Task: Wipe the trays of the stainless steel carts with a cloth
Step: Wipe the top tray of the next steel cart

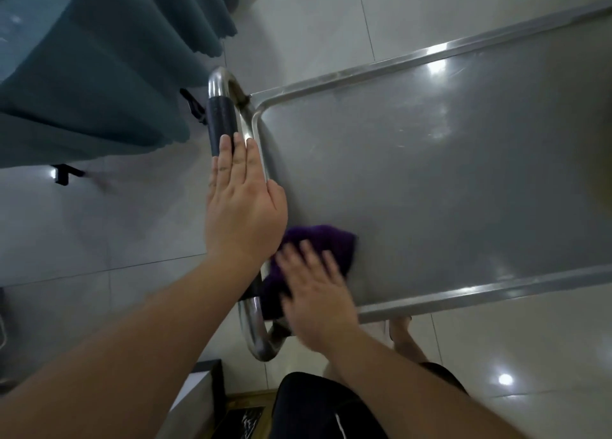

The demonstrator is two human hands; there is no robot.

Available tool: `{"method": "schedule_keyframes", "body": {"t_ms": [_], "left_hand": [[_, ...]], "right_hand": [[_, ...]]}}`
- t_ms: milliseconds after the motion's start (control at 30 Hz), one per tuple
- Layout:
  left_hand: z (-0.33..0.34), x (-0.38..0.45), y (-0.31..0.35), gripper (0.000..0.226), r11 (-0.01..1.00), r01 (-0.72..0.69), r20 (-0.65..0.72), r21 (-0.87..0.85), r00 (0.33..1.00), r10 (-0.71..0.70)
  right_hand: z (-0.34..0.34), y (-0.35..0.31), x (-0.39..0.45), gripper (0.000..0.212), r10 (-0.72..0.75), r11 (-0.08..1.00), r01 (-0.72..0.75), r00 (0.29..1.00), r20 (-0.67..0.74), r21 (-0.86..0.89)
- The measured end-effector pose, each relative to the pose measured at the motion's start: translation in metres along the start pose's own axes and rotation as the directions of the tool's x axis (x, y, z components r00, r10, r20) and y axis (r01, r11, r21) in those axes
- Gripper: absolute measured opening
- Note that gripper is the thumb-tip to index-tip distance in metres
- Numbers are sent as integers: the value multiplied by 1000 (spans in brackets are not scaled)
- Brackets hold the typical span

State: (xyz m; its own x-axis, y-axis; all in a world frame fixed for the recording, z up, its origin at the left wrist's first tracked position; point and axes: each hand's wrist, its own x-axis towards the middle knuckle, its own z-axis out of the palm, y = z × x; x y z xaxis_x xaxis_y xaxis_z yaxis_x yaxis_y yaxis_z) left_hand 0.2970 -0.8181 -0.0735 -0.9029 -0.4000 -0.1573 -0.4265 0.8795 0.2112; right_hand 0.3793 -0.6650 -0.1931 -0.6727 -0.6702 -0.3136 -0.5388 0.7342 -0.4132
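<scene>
My right hand (pixel 314 289) is flat on the purple cloth (pixel 314 250), fingers spread and straight, pressing it down rather than gripping it. It's a bit blurry, so I can't tell much more about the fingers. The cloth sits in the near left corner of the top tray (pixel 447 180), right up against the rim by the handle. My left hand (pixel 241 203) is laid out flat too, fingers straight along the cart handle (pixel 222 120), fingertips on the black grip sleeve, palm edge against the tray's rim. Not wrapped around anything, just resting there.

The cloth looks soft and floppy, probably bunches up if I push from one edge, so palm on the middle seems the way to go. The steel is shiny and slick, so the cloth should glide easily. I'd guess the cart might roll, so bracing the handle makes sense.

Further out: pale floor tiles (pixel 116 240), a teal drape (pixel 99 58) at the far left.
</scene>
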Motion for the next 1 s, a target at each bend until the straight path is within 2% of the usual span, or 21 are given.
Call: {"method": "schedule_keyframes", "body": {"t_ms": [33,100,167,200,267,333,433,467,533,600,667,700,800,867,933,1000], "left_hand": [[0,0,0,67,1000,-9,-1,0,1000,9],[1,0,0,66,1000,-19,-2,-3,1000,19],[1,0,-1,67,1000,-21,4,-6,1000,21],[1,0,-2,67,1000,-23,9,-7,1000,23],[0,1,-3,67,1000,-24,17,-7,1000,24],[0,0,-3,67,1000,-24,12,1,1000,24],[-1,0,-1,67,1000,-20,9,3,1000,20],[-1,0,-1,67,1000,-17,7,4,1000,17],[-2,1,-1,68,1000,-12,5,3,1000,12],[-2,1,0,68,1000,-13,4,-3,1000,13],[-1,0,0,67,1000,-13,-2,-6,1000,13],[-1,1,-1,67,1000,-14,-5,-7,1000,13],[0,1,-2,66,1000,-25,-8,-6,1000,25],[1,2,-2,66,1000,-18,-14,-7,1000,18],[2,1,-1,66,1000,-11,-15,-2,1000,11],[3,0,-2,66,1000,-10,-19,13,1000,10]], "right_hand": [[1,-7,5,69,-118,993,118,992,33,-5],[-3,1,10,66,-261,962,267,960,104,-51],[-17,33,13,69,-304,943,318,943,135,-99],[-29,56,13,70,-286,949,297,952,109,-107],[-60,116,10,70,-173,978,172,985,6,-115],[-97,188,6,68,4,993,-13,997,-80,-117],[-155,283,4,74,350,924,-367,925,-149,-111],[-168,302,5,78,417,892,-433,899,-133,-127],[-178,320,12,81,457,877,-468,883,-107,-110],[-171,309,25,83,527,845,-534,839,-134,-21],[-153,275,46,82,618,781,-623,761,-195,46],[-144,251,59,81,621,779,-624,753,-216,63],[-114,160,86,77,515,853,-520,822,-243,48],[-88,94,95,78,396,916,-399,894,-208,31],[-59,33,96,78,181,983,-182,974,-134,2],[-40,-2,93,77,-33,999,30,998,-59,-44]]}}
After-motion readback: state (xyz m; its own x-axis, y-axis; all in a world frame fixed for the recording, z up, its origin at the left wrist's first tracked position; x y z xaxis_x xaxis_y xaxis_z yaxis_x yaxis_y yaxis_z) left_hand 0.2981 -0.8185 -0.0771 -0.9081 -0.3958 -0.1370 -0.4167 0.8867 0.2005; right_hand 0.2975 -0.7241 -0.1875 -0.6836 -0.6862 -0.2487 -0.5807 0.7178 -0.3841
